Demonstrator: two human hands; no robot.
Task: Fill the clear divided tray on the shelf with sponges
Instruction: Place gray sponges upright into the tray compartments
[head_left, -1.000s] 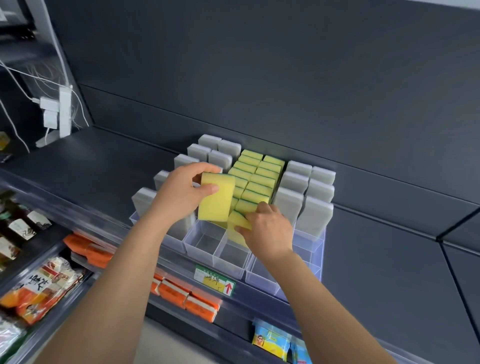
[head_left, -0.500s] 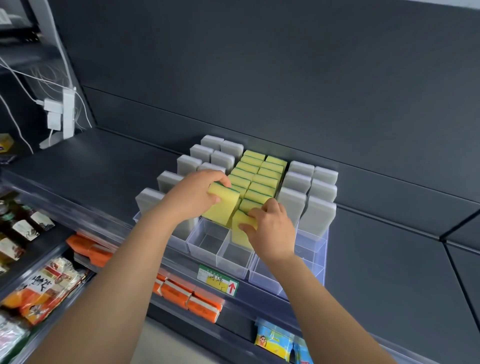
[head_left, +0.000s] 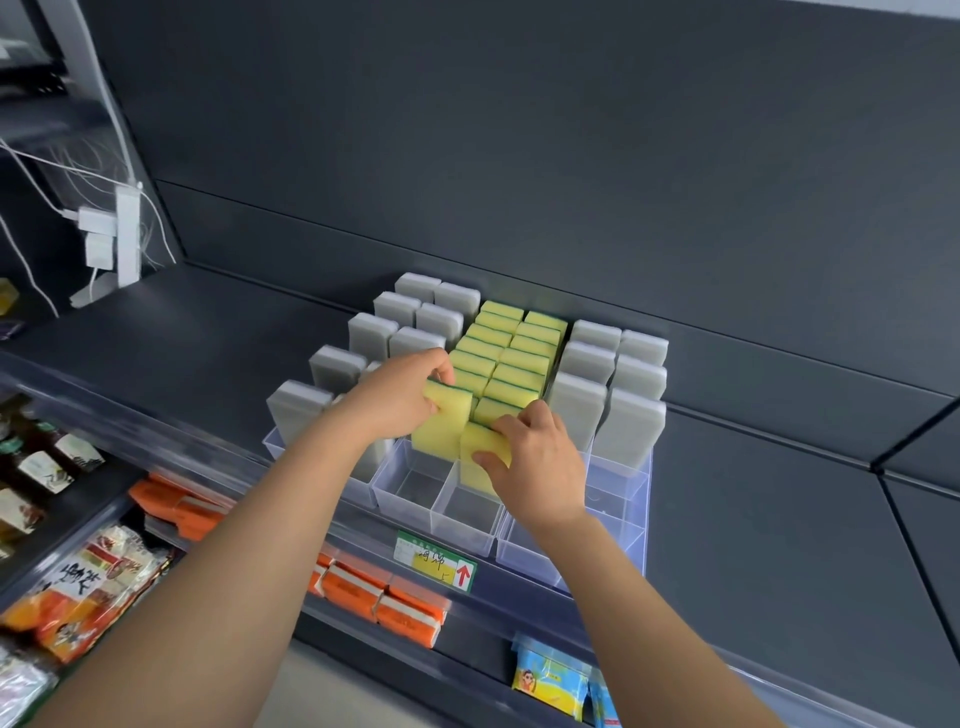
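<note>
The clear divided tray (head_left: 631, 488) sits on the dark shelf against the back wall. Its two middle columns hold upright yellow-and-green sponges (head_left: 514, 353); grey sponges (head_left: 576, 410) fill the outer columns. My left hand (head_left: 397, 402) grips a yellow sponge (head_left: 441, 426) standing upright at the front of the left yellow column, its lower end inside the tray. My right hand (head_left: 535, 457) grips a second yellow sponge (head_left: 480, 457) just to the right, also lowered into a compartment. The front-row compartments (head_left: 415, 480) are bare.
A price label with a red arrow (head_left: 435, 566) hangs on the shelf edge below the tray. Orange packs (head_left: 384, 603) and snack bags (head_left: 88, 587) lie on lower shelves. A white power strip with cables (head_left: 124, 234) hangs at the far left.
My left hand has brought its sponge down from above the tray and stood it upright in the left yellow column. My right hand has pushed its sponge a little deeper.
</note>
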